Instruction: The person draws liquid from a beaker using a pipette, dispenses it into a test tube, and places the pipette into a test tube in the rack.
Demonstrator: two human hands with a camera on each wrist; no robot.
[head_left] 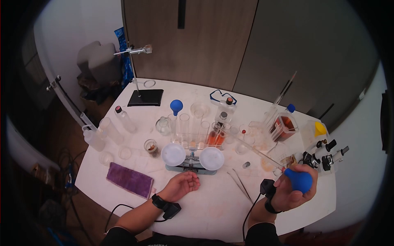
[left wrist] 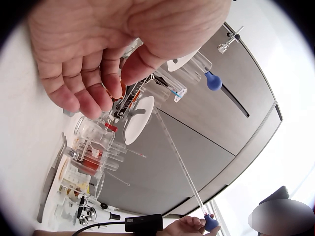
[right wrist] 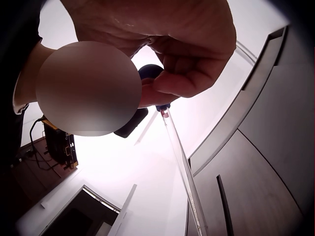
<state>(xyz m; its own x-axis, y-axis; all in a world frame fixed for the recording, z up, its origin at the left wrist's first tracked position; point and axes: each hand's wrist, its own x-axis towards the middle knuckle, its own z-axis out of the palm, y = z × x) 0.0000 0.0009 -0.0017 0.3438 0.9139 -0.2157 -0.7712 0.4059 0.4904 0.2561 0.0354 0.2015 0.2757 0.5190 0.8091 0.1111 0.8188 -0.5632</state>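
My right hand (head_left: 283, 196) grips a blue rubber bulb (head_left: 302, 181) over the right side of the table. A long glass pipette (head_left: 262, 155) runs from the bulb's mouth toward the upper left. In the right wrist view, fingers curl round the dark-looking bulb (right wrist: 149, 72), with the pipette (right wrist: 181, 162) angling down from it. Palm up, my left hand (head_left: 179, 186) lies just in front of the balance scale (head_left: 191, 168) with its fingers loosely curled and nothing in them. The two white pans (head_left: 173, 154) of the scale stand about level.
Tweezers (head_left: 240, 183) lie between the hands; a purple cloth (head_left: 130, 180) lies at left. Behind the scale stand test tubes (head_left: 184, 123), another blue bulb (head_left: 176, 105) and an orange liquid (head_left: 215, 139). Microscopes (head_left: 324, 153) stand at right, a stand base (head_left: 145, 98) at back left.
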